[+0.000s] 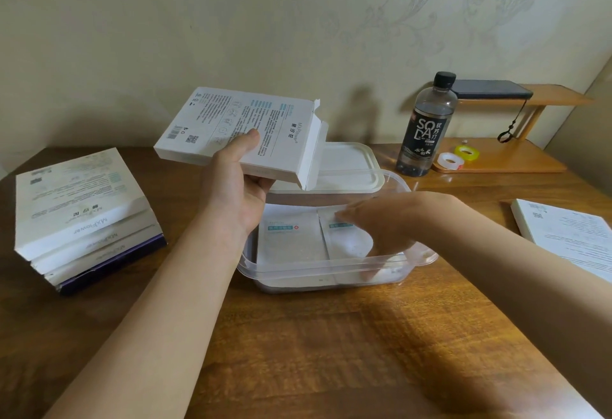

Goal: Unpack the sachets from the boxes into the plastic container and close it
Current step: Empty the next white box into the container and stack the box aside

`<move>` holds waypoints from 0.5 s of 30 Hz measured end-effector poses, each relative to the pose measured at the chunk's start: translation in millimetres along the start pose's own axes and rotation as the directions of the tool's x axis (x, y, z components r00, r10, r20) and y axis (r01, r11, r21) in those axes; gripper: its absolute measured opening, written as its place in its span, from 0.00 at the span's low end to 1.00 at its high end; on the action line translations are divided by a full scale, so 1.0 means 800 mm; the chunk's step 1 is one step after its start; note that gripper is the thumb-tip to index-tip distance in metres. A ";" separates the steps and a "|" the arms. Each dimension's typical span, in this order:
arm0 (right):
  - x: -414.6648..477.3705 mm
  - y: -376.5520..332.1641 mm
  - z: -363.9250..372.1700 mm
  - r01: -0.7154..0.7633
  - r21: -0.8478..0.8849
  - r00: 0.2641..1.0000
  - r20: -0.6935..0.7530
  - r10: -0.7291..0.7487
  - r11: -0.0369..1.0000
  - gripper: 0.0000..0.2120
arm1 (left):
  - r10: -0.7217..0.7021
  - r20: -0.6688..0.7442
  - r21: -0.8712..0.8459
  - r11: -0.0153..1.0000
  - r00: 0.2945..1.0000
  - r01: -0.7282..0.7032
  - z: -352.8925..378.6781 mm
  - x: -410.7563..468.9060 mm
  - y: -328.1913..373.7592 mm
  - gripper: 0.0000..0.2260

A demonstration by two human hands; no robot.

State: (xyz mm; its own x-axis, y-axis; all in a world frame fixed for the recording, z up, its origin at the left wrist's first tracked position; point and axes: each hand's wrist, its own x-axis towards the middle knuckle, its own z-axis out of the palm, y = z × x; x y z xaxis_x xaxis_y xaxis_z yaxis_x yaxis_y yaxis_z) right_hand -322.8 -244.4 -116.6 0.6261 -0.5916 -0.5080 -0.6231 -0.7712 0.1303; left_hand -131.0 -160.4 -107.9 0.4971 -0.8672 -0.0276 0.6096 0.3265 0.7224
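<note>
My left hand [236,183] grips a flat white box [238,130] with its end flap open, held in the air above the clear plastic container [331,269] at the table's middle. White sachets [291,240] with teal labels lie side by side inside the container. My right hand [381,223] reaches into the container with fingers extended, resting on the right sachet [347,243]. The white lid [347,167] lies just behind the container.
A stack of three boxes [86,220] sits at the left of the wooden table. Another white box [569,236] lies at the right edge. A soda bottle [425,124], two tape rolls [458,157] and a small wooden shelf [530,100] with a phone stand at the back right.
</note>
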 end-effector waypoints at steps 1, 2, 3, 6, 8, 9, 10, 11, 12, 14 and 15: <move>0.002 -0.002 0.002 0.005 -0.011 1.000 -0.008 -0.005 1.000 0.46 | 0.002 0.000 0.002 1.000 1.000 -0.002 0.000 0.000 0.000 0.13; 0.004 -0.004 0.002 0.009 -0.018 1.000 -0.019 -0.009 1.000 0.45 | 0.004 0.000 0.003 1.000 1.000 -0.004 0.000 0.000 0.000 0.13; 0.004 -0.005 0.002 0.007 -0.022 1.000 -0.025 -0.008 1.000 0.44 | 0.006 0.003 0.003 1.000 1.000 -0.006 0.000 0.000 0.000 0.13; 0.000 -0.006 0.001 -0.005 -0.019 1.000 -0.024 0.004 1.000 0.46 | 0.009 0.004 0.009 1.000 1.000 -0.009 0.001 -0.001 0.001 0.12; -0.014 -0.006 -0.008 -0.023 0.059 1.000 -0.020 0.025 0.998 0.46 | 0.007 0.011 0.013 1.000 1.000 -0.007 0.001 -0.001 0.001 0.12; -0.025 -0.006 -0.017 -0.035 0.124 0.998 -0.039 0.040 0.992 0.43 | 0.007 0.015 0.016 1.000 1.000 -0.007 0.001 -0.001 0.001 0.12; -0.035 -0.005 -0.027 -0.034 0.208 0.994 -0.094 0.055 0.978 0.38 | 0.005 0.015 0.022 1.000 1.000 -0.005 0.001 -0.001 0.001 0.12; -0.044 -0.005 -0.036 -0.007 0.317 0.979 -0.189 0.071 0.948 0.29 | 0.003 0.014 0.032 0.999 1.000 -0.003 0.001 -0.001 0.001 0.11; -0.049 -0.006 -0.044 0.049 0.459 0.945 -0.309 0.108 0.887 0.20 | 0.000 0.011 0.042 0.999 1.000 -0.001 0.001 -0.001 0.001 0.11; -0.049 -0.012 -0.053 0.239 0.750 0.836 -0.482 0.263 0.616 0.05 | 0.002 0.012 0.059 0.998 1.000 -0.003 0.001 -0.002 0.001 0.12; -0.045 -0.018 -0.057 0.326 0.840 0.802 -0.489 0.343 0.433 0.03 | 0.003 0.016 0.065 0.998 1.000 -0.004 0.001 -0.003 0.001 0.13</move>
State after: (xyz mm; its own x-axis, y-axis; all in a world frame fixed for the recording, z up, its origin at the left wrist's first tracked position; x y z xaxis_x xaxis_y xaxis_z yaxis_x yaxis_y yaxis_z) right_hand -314.6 -222.5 -61.0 0.5172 -0.8542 0.0533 -0.4595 -0.3297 -0.8247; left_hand -132.1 -158.7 -106.2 0.4889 -0.8722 -0.0141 0.5661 0.3049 0.7659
